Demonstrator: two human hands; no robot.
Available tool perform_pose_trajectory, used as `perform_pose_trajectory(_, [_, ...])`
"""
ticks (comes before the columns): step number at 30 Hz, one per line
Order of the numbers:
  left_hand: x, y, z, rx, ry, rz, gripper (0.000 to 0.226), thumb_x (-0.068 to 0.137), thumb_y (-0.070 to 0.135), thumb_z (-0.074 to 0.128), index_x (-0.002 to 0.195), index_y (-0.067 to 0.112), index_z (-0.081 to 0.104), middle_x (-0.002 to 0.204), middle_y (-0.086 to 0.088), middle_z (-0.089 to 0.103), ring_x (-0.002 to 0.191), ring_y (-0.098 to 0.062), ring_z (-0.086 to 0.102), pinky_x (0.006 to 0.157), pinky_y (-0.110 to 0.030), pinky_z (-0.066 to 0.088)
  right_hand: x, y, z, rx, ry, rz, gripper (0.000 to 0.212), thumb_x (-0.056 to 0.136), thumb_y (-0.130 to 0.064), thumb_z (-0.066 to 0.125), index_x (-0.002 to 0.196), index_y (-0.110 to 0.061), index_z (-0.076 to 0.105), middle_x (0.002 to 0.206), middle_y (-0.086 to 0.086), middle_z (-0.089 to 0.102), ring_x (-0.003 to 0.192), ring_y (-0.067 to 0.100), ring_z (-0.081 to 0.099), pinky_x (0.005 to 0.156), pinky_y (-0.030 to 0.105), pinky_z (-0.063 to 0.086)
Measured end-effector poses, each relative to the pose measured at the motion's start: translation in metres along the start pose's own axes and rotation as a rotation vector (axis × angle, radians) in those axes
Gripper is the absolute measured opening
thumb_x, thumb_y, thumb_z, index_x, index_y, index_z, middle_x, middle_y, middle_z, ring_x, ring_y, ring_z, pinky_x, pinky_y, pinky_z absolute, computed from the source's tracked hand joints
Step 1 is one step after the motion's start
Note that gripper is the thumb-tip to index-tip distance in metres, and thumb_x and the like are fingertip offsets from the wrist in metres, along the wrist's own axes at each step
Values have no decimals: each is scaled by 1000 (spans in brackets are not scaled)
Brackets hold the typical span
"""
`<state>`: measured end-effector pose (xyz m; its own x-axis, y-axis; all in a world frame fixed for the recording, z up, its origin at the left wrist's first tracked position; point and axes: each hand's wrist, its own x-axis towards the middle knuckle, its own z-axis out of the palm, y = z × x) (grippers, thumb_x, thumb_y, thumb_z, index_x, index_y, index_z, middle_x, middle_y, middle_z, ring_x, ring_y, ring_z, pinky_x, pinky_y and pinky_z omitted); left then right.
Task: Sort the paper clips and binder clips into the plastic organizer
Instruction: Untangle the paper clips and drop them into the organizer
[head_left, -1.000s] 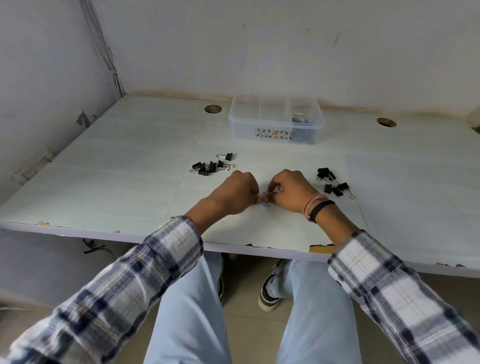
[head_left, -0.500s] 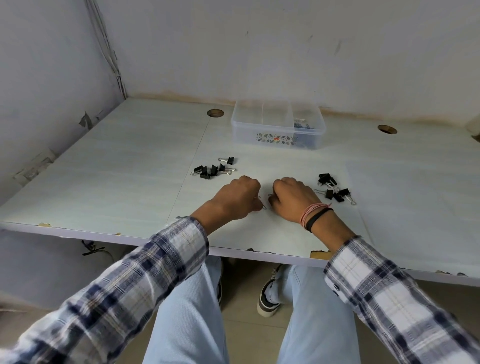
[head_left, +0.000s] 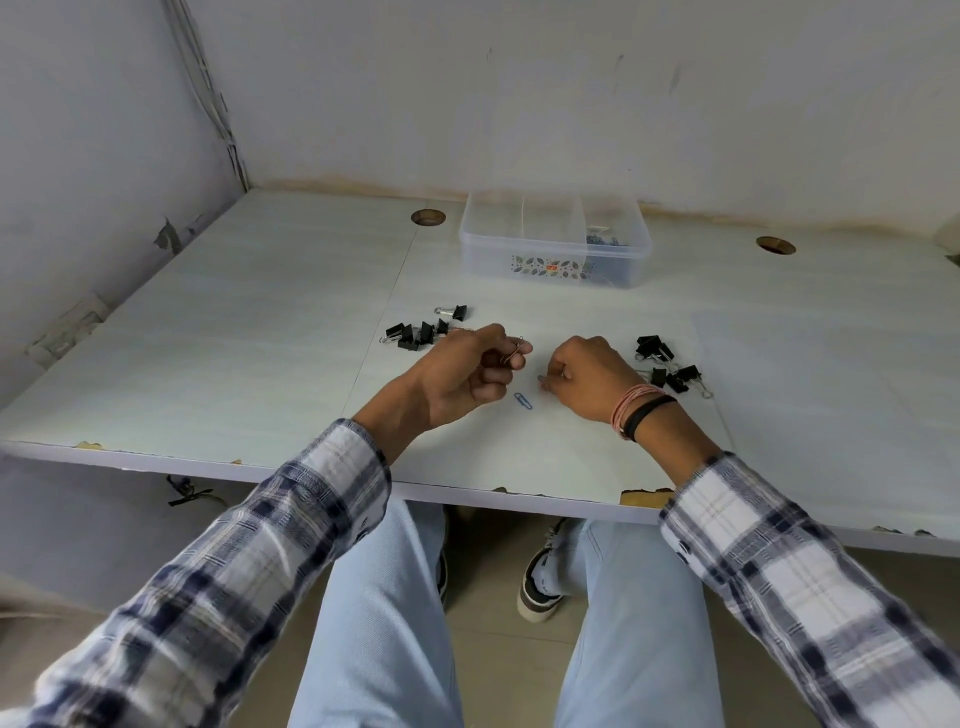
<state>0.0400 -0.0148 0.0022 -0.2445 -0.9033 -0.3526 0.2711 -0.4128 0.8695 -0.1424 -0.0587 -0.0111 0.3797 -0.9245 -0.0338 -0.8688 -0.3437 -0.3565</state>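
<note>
Clear glossy plastic organizer on a smooth matt laminate desk with chipped edges.

White table, chipped front edge, 2 round cable holes at back. On it: clear plastic organizer near back wall, black binder clips left group and right group, 1 blue paper clip near front centre.

1. You are seated at what looks like a bare office workstation: a white laminate desk with chipped edges, set into a corner of scuffed grey walls.
2. Round cable holes in the desktop suggest office furniture.
</note>
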Motion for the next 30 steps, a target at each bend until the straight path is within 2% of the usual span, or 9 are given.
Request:
perform_pose_trajectory(4, [-3, 6, 0, -174, -13, -74, 27, 88, 19, 41, 82, 5, 63, 69, -2, 47, 69, -16, 11, 50, -25, 11, -2, -11, -2, -161, 3, -10, 22, 89, -32, 59, 90, -10, 57, 92, 10, 48, 86, 35, 56, 70, 33, 45])
perform_pose_trajectory(7, [-2, 10, 0, -108, 40, -85, 30, 87, 33, 52, 72, 9, 59, 63, -1, 40, 64, -16, 14, 50, -26, 11, 0, -14, 0, -154, -4, 16, 27, 85, -34, 63, 78, -12, 51, 85, 7, 46, 79, 32, 53, 64, 30, 40])
perform_pose_trajectory(10, [-2, 8, -4, 363, 133, 57, 33, 88, 33, 68, 70, 7, 60, 60, 0, 33, 54, -15, 23, 48, -26, 16, 4, -8, -1, 29, -27, 84, 38, 79, -34, 71, 58, -11, 48, 62, 6, 47, 62, 28, 50, 56, 27, 37])
perform_pose_trajectory(12, [-3, 4, -6, 802, 130, 234, 24, 85, 25, 77, 80, 2, 73, 57, 1, 42, 50, -11, 32, 48, -24, 24, 6, -4, -3, 136, -46, 109, 39, 76, -34, 75, 56, -3, 60, 54, 8, 52, 55, 26, 52, 56, 30, 40])
perform_pose_trajectory(14, [-3, 2, -7, 1125, 59, 346, 14, 83, 23, 81, 93, 13, 81, 49, 9, 45, 45, -5, 37, 49, -20, 27, 6, -2, -4, 162, -56, 112, 38, 75, -33, 76, 59, 0, 66, 54, 8, 57, 54, 24, 53, 55, 30, 42])
perform_pose_trajectory(18, [0, 3, -4, 1412, -8, 394, 19, 85, 24, 79, 104, 20, 81, 56, 12, 49, 51, -5, 47, 51, -10, 31, 7, -2, -3, 193, -67, 112, 35, 76, -29, 76, 62, 2, 68, 55, 8, 56, 54, 22, 52, 56, 28, 40])
perform_pose_trajectory(23, [7, 5, -4, 1432, -13, 389, 9, 85, 22, 77, 89, 14, 79, 55, 14, 48, 51, -3, 47, 50, -10, 31, 5, 3, -2, 214, -57, 78, 38, 79, -27, 69, 55, 1, 60, 53, 9, 49, 53, 22, 45, 56, 27, 37])
perform_pose_trajectory(27, [12, 0, -7, 1399, 24, 268, 13, 86, 29, 71, 83, 17, 69, 67, 9, 55, 64, -13, 51, 58, -22, 39, 1, 9, -3, 386, 51, 69, 43, 83, -24, 63, 50, -5, 43, 55, 8, 31, 52, 19, 29, 52, 25, 27])
perform_pose_trajectory(30, [11, -4, -9, 880, 29, 209, 21, 87, 25, 62, 76, 8, 59, 69, 2, 50, 61, -16, 42, 54, -24, 35, -5, 7, -11, 796, 58, 198, 22, 78, -18, 62, 65, -10, 46, 66, 11, 25, 53, 19, 23, 47, 24, 18])
